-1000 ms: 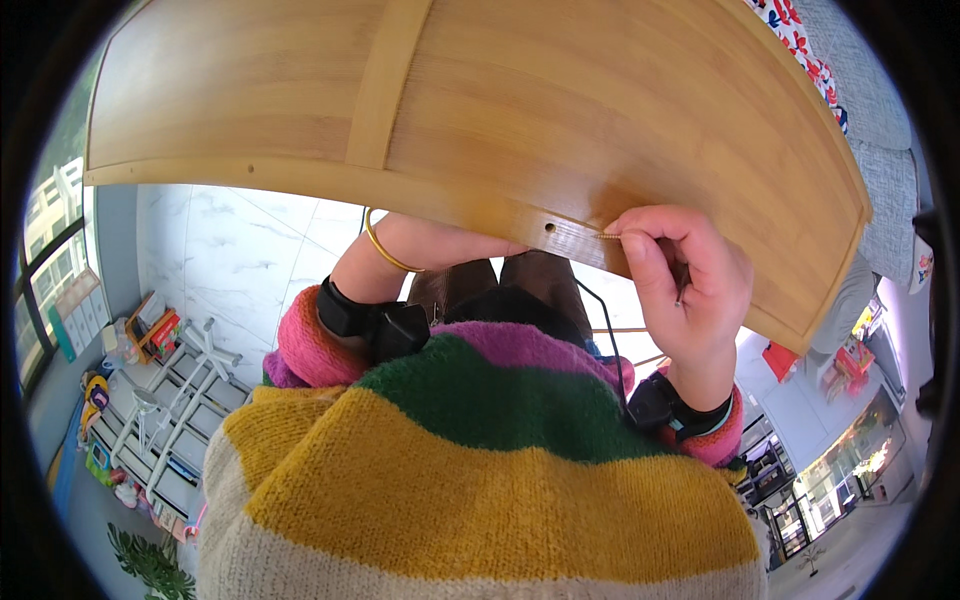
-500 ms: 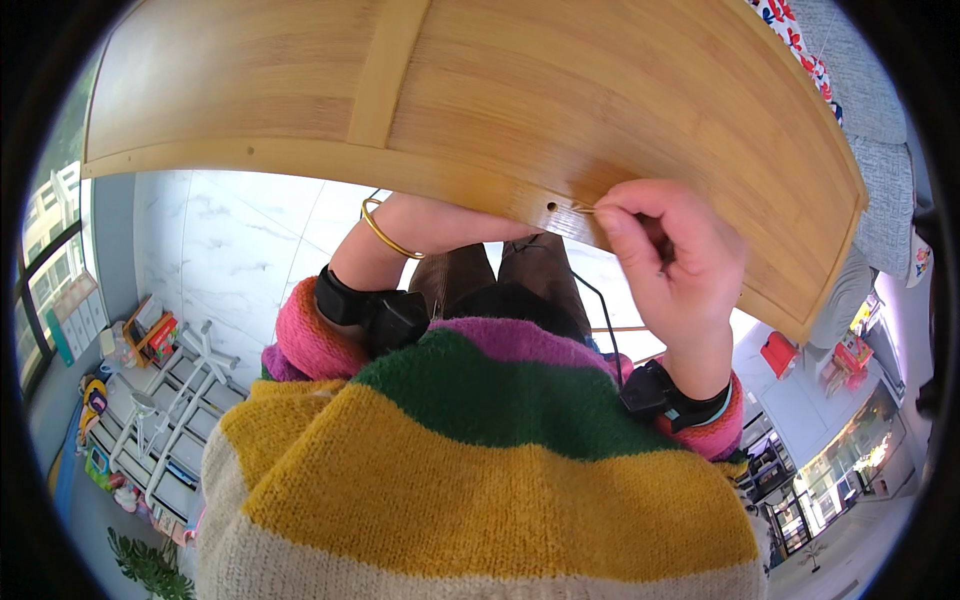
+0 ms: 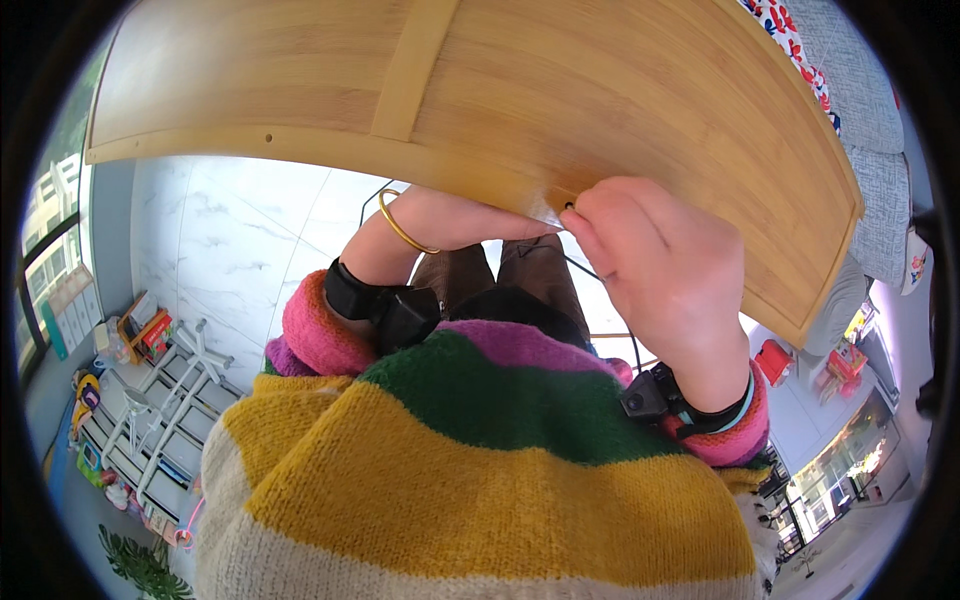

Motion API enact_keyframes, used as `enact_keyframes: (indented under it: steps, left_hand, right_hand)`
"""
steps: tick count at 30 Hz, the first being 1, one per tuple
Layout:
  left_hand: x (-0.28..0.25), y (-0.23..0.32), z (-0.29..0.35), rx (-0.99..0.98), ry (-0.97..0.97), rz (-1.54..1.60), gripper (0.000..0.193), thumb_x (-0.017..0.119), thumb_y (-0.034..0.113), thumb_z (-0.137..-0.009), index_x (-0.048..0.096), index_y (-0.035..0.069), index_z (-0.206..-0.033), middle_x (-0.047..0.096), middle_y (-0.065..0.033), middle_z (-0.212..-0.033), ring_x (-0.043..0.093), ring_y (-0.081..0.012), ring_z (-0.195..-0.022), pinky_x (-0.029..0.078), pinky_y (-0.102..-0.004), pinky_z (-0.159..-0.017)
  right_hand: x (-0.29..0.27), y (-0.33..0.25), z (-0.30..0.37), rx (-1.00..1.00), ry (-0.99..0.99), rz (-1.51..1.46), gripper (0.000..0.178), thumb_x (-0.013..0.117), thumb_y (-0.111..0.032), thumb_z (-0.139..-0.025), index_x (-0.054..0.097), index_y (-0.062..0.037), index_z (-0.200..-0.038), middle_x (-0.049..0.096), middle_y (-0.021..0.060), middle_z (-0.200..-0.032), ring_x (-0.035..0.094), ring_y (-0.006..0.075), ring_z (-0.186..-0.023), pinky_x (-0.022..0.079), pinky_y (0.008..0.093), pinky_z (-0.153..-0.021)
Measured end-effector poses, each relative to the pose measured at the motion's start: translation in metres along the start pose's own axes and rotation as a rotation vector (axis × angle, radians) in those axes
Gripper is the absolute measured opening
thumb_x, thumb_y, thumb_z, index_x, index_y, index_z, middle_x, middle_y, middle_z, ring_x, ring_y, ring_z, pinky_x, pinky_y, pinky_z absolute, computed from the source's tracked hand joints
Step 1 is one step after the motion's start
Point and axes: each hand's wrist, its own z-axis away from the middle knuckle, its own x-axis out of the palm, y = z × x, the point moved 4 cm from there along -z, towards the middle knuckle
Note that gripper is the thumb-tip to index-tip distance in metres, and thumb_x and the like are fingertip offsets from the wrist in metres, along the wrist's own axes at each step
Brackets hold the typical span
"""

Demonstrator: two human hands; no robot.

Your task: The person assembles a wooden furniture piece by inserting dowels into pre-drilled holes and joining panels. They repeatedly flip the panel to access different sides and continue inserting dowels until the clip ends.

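A light brown wooden panel (image 3: 560, 90) with a raised frame spreads across the top of the view. At its near edge a small dark hole (image 3: 569, 206) shows beside my right fingertips. My right hand (image 3: 665, 235) is closed in a pinch against this edge. The thin, brass-coloured piece between its fingers is mostly hidden now; its kind is unclear. My left hand (image 3: 490, 218) reaches under the same edge, beneath the hole, with its fingers hidden by the panel.
Another small hole (image 3: 269, 138) sits in the panel's rim further left. A white rack (image 3: 165, 410) with household items stands at the left on a marbled floor (image 3: 225, 215). A grey sofa (image 3: 870, 180) borders the far right. A black cable (image 3: 600, 282) hangs between my arms.
My right hand has turned over, bringing the thin piece from beside the hole up to it. The panel has shifted slightly in view. My left hand stays beneath the edge.
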Motion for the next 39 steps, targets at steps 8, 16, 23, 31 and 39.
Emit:
enact_keyframes:
  steps: [8,16,23,31,39]
  left_hand:
    - [0.004,0.01,-0.007,0.04,0.077,0.143,0.037,0.075,0.014,-0.074,0.062,0.002,-0.106,0.064,-0.0074,-0.104,0.06,-0.0186,-0.096,0.048,-0.0311,-0.081]
    - [0.006,0.009,-0.008,-0.008,0.108,0.146,0.038,0.076,0.015,-0.073,0.062,0.002,-0.106,0.064,-0.0072,-0.104,0.059,-0.0182,-0.096,0.048,-0.031,-0.08]
    - [0.015,0.011,0.003,-0.191,-0.155,0.552,0.03,0.062,0.016,-0.085,0.058,-0.001,-0.109,0.067,-0.014,-0.09,0.066,-0.0209,-0.081,0.051,-0.0287,-0.072]
    - [0.025,0.018,0.004,-0.35,0.054,0.601,0.036,0.043,0.031,-0.094,0.057,-0.002,-0.101,0.067,-0.0163,-0.081,0.067,-0.0204,-0.065,0.045,-0.0237,-0.05]
    - [0.029,0.011,-0.003,-0.397,0.093,0.669,0.032,0.047,0.033,-0.093,0.054,0.002,-0.099,0.067,-0.0174,-0.08,0.066,-0.0202,-0.066,0.044,-0.0263,-0.053]
  right_hand:
    - [0.004,-0.006,-0.008,-0.008,-0.13,0.109,0.016,0.06,-0.011,-0.063,0.045,-0.012,-0.068,0.042,0.0023,-0.063,0.053,0.0167,-0.052,0.042,0.0306,-0.041]
    - [0.0,0.006,-0.006,0.023,-0.223,-0.098,0.011,0.064,-0.011,-0.07,0.053,-0.0096,-0.073,0.049,0.0048,-0.065,0.055,0.0225,-0.055,0.042,0.0336,-0.044]
    - [0.004,0.021,0.001,0.23,-0.234,-0.322,0.012,0.071,-0.013,-0.073,0.061,-0.0073,-0.075,0.056,0.0049,-0.067,0.055,0.0216,-0.054,0.043,0.0308,-0.047]
    - [-0.007,0.028,0.003,0.358,-0.341,-0.405,0.022,0.073,-0.008,-0.073,0.065,-0.0072,-0.093,0.057,0.003,-0.07,0.056,0.0126,-0.061,0.045,0.0264,-0.054]
    - [-0.044,0.057,0.018,0.7,-0.516,-0.605,0.02,0.051,-0.003,-0.089,0.056,-0.0007,-0.109,0.062,0.005,-0.083,0.059,0.0104,-0.078,0.048,0.0216,-0.07]
